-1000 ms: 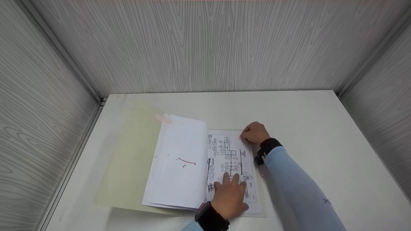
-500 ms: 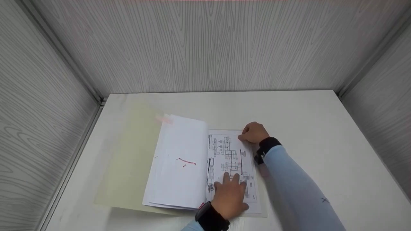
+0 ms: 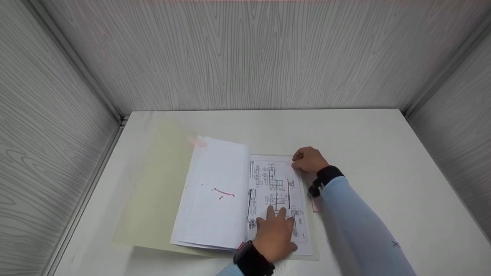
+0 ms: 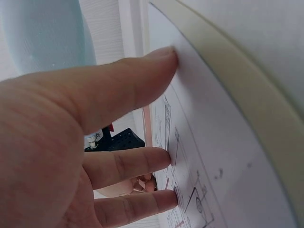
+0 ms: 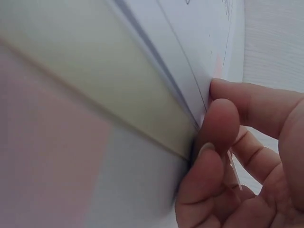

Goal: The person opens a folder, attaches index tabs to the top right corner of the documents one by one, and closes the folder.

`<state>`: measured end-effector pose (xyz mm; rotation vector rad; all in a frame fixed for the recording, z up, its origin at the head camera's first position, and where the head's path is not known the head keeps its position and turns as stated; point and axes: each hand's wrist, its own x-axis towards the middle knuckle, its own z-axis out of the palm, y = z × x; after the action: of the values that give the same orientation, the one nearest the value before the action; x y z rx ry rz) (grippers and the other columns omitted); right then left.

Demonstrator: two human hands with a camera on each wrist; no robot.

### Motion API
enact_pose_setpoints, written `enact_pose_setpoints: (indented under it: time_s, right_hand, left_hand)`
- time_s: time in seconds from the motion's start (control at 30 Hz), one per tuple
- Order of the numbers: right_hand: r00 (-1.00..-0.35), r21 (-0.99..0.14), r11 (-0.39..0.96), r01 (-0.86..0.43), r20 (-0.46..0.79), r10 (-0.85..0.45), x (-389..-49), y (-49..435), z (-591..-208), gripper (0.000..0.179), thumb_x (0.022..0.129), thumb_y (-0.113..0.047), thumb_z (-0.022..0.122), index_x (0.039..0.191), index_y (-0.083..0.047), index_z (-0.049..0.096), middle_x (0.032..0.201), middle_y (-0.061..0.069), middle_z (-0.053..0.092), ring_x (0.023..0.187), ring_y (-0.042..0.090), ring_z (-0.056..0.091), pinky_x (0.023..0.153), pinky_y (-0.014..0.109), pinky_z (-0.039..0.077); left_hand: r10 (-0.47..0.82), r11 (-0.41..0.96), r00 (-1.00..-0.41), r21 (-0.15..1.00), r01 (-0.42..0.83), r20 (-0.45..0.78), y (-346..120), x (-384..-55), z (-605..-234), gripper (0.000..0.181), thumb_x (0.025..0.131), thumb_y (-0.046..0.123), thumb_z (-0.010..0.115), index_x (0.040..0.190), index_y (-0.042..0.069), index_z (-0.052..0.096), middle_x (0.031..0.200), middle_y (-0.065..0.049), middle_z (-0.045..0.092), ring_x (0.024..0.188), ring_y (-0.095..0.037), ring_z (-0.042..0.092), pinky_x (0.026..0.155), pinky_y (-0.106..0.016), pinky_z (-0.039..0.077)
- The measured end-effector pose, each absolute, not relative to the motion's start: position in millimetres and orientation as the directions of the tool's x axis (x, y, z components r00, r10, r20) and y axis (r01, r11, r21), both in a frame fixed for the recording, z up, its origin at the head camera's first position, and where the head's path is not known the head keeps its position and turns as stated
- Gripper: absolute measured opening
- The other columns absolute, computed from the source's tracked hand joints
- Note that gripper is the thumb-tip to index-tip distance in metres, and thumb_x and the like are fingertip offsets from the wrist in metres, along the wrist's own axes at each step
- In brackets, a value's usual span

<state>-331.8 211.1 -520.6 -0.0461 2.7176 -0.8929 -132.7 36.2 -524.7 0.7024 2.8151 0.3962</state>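
A yellowish folder (image 3: 149, 203) lies spread out, holding white sheets. My left hand (image 3: 274, 237) rests with fingers spread on a sheet printed with line drawings (image 3: 264, 193); its thumb and two fingertips touch the paper in the left wrist view. At that sheet's upper right corner is my right hand (image 3: 310, 159), its fingers curled. In the right wrist view its thumb and fingers pinch at the edge of the page, where a pink sticky tab (image 5: 219, 64) shows on the paper. A thin pale strip (image 5: 235, 171) shows among those fingers.
The turned-over sheets (image 3: 215, 184) carry red marks, and another pink tab (image 3: 196, 142) sticks out at their top left. A pink pad (image 3: 315, 206) lies partly beneath the right wrist. The white table (image 3: 356, 134) meets grained panels at the back and sides.
My right hand has shifted slightly to the right along the page corner, and its wrist covers less of the pink pad than half a second ago. My left hand stays put.
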Motion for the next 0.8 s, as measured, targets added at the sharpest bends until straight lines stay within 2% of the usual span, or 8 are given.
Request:
enact_pose_setpoints:
  time_s: [0.23, 0.47, 0.57, 0.8]
  right_hand:
    - [-0.951, -0.600, 0.794, 0.096, -0.291, -0.104, -334, 213, -522, 0.022, 0.084, -0.014, 0.067, 0.105, -0.008, 0.066, 0.099, 0.010, 0.061, 0.084, 0.025, 0.058, 0.069, 0.031, 0.048]
    - [-0.962, -0.598, 0.798, 0.076, -0.254, -0.098, -333, 209, -523, 0.019, 0.085, -0.023, 0.066, 0.095, -0.007, 0.066, 0.082, 0.007, 0.064, 0.068, 0.020, 0.060, 0.058, 0.029, 0.047]
    - [-0.967, -0.576, 0.816, 0.061, -0.237, -0.096, -333, 209, -525, 0.018, 0.085, -0.024, 0.066, 0.092, -0.007, 0.066, 0.081, 0.006, 0.064, 0.067, 0.020, 0.059, 0.058, 0.029, 0.046]
    - [-0.965, -0.529, 0.840, 0.122, -0.262, -0.025, -335, 203, -525, 0.024, 0.082, -0.030, 0.067, 0.088, -0.008, 0.064, 0.081, 0.008, 0.062, 0.070, 0.023, 0.057, 0.057, 0.031, 0.045]
  left_hand:
    - [0.487, 0.852, -0.860, 0.298, 0.431, -0.149, 36, -133, -524, 0.063, 0.071, 0.046, 0.080, 0.124, 0.017, 0.064, 0.134, -0.011, 0.051, 0.124, -0.045, 0.041, 0.075, -0.068, 0.045]
    - [0.478, 0.848, -0.872, 0.315, 0.426, -0.110, 36, -132, -526, 0.059, 0.070, 0.044, 0.081, 0.120, 0.016, 0.067, 0.130, -0.010, 0.053, 0.117, -0.040, 0.044, 0.073, -0.066, 0.045]
    - [0.479, 0.848, -0.871, 0.315, 0.427, -0.108, 36, -132, -527, 0.059, 0.070, 0.044, 0.081, 0.120, 0.017, 0.067, 0.130, -0.010, 0.053, 0.118, -0.040, 0.043, 0.073, -0.066, 0.045]
    - [0.482, 0.852, -0.871, 0.284, 0.440, -0.098, 36, -131, -526, 0.061, 0.070, 0.046, 0.080, 0.121, 0.016, 0.067, 0.131, -0.011, 0.052, 0.120, -0.043, 0.042, 0.072, -0.067, 0.045]
